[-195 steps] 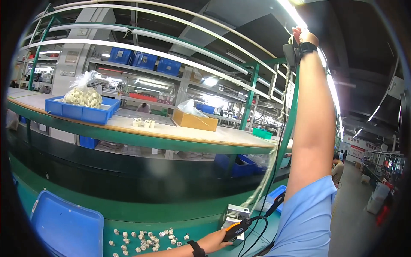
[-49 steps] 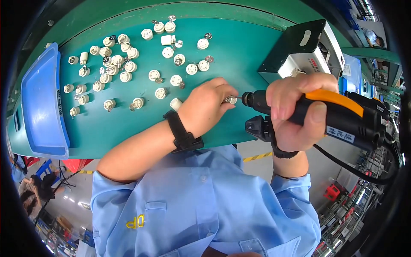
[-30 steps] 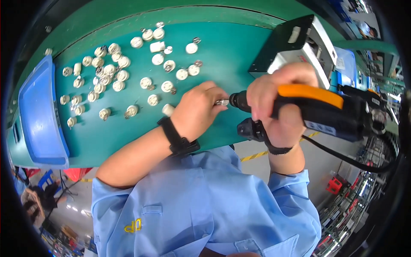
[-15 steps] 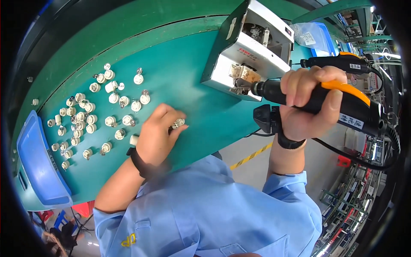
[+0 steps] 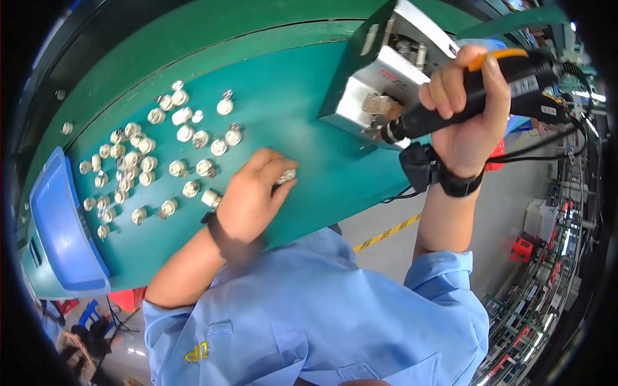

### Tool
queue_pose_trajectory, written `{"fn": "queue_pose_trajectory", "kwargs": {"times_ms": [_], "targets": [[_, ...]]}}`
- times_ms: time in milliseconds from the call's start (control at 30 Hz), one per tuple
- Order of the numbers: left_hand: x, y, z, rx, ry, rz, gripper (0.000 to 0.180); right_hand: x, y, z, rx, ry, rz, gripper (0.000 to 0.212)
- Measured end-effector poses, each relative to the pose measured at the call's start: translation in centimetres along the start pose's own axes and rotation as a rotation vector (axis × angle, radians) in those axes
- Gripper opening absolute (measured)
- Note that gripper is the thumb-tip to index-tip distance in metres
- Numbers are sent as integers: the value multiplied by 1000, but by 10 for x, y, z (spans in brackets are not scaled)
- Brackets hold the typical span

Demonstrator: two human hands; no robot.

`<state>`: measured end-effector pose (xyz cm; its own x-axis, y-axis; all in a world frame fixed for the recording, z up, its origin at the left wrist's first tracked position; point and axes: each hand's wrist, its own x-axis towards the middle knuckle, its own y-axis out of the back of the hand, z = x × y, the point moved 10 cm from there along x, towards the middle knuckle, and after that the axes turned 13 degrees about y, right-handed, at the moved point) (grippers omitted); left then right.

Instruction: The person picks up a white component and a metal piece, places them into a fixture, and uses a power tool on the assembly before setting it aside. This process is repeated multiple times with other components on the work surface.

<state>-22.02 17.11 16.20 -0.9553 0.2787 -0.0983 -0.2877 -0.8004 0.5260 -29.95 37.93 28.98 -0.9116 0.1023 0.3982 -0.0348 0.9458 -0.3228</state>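
My left hand (image 5: 250, 196) is closed over the mat, pinching a small white lamp socket-like part (image 5: 288, 175) with metal on its face. In my right hand (image 5: 468, 122) is a black and orange electric screwdriver (image 5: 423, 121), fingers wrapped round its body. Its nose is at the front outlet of a silver screw feeder (image 5: 344, 103); the bit's very tip is too small to make out. Left of my left hand, several similar white parts (image 5: 183, 133) with metal pieces lie scattered. One of them (image 5: 210, 198) rests close by my wrist.
A blue tray (image 5: 61, 225) sits at the left end of the green mat (image 5: 283, 83). Behind my right hand is a second black screwdriver (image 5: 542, 109) with cables. The mat's near edge runs just before my body; a yellow floor line (image 5: 386, 233) lies beyond it.
The screwdriver has tilted, its rear end swinging to the far side while its nose stays at the feeder. My left hand still pinches the part. The whole view has shifted slightly.
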Motion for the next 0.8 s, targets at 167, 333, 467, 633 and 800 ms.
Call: {"fn": "queue_pose_trajectory", "kwargs": {"times_ms": [167, 333, 467, 633, 800], "targets": [[3, -3, -8, -66, 23, -20, 23, -50, -56, -4, 73, 157, -81, 32], [3, -2, -9, -135, -12, -22, 25, -73, -96, 2, 135, 174, -313, 29], [0, -1, -9, -144, -20, -27, 25, -79, -107, 13, -9, 134, -316, 32], [-2, -1, -9, -134, -43, -13, 27, -82, -114, 17, -186, 110, -314, 39], [-1, -2, -9, -129, -18, -42, 28, -85, -118, 23, -209, 114, -358, 40]]}}
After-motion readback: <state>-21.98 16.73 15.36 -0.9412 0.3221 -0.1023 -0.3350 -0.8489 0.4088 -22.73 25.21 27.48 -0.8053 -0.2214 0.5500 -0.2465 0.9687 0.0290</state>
